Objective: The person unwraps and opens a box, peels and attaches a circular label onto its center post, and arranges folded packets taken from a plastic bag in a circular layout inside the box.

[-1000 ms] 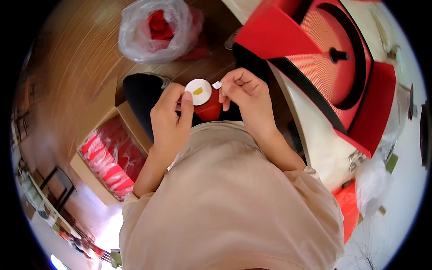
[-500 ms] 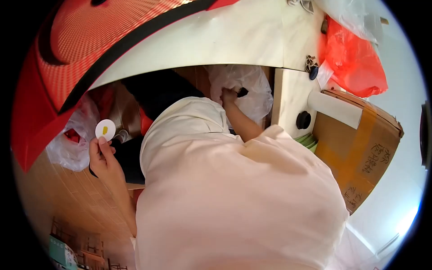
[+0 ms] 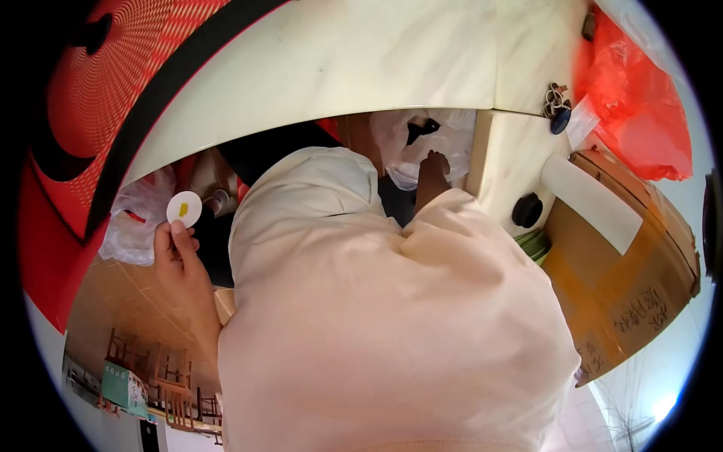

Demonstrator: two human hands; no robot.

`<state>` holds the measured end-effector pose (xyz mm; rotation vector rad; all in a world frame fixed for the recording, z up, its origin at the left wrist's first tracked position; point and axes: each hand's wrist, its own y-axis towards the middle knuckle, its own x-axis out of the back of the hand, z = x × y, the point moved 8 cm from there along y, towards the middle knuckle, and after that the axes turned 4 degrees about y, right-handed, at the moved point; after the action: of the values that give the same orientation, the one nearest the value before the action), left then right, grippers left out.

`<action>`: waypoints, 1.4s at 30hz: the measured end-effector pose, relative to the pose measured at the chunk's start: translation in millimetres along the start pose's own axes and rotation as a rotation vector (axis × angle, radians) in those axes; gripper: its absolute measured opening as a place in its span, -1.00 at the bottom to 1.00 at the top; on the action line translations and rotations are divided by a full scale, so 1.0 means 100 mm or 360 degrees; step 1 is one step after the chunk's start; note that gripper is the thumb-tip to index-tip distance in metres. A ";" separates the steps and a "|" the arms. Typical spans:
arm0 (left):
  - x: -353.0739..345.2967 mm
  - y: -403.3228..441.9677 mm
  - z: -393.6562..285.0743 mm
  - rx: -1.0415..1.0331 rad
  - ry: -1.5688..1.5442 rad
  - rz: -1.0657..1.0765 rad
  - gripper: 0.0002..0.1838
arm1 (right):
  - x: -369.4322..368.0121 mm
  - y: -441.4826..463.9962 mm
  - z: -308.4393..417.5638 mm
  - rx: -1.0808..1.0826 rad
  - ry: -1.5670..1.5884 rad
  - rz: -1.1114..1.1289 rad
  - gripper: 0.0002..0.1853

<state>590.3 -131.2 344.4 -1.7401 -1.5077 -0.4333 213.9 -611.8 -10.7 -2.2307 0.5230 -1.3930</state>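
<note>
My left hand [image 3: 179, 252] pinches a small round white disc [image 3: 178, 205] by its lower edge, thumb on top. The disc bears a yellow mark and is held up beside my left leg. My right hand [image 3: 434, 167] is in shadow, below the counter edge and in front of a white plastic bag [image 3: 392, 154]. Its fingers look curled together, and whatever they hold is hidden. On the bag, just beyond the fingertips, shows a black fish-tail-shaped patch [image 3: 422, 130], apart from the hand.
A pale marble-like counter [image 3: 361, 68] overhangs my lap. Its side block [image 3: 501, 166] stands by my right arm. To the right are keys [image 3: 556, 105], a red plastic bag [image 3: 640, 105] and a cardboard box [image 3: 633, 279]. Another plastic bag [image 3: 132, 241] lies at left. Chairs [image 3: 173, 377] stand behind.
My right hand has drawn back from the white bag, toward me and to the right. My left hand still holds the disc. The view has shifted and turned a little.
</note>
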 end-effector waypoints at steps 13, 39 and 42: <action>0.51 -0.32 -1.09 -0.1387 -0.0151 -0.0398 -0.66 | 1.87 -3.15 2.15 0.1863 0.1761 0.0032 -0.83; 0.57 0.83 -1.23 -0.0372 -0.1480 0.0076 -0.80 | 3.88 -5.15 3.18 0.2431 0.2032 0.1318 -0.82; 0.53 1.00 -1.31 -0.0342 -0.1240 0.0122 -0.75 | 3.98 -5.17 3.31 0.2522 0.1957 0.1147 -0.81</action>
<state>727.4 -190.3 431.9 -2.2787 -1.9547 0.1667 718.8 -341.8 444.0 0.1516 0.2628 -1.5868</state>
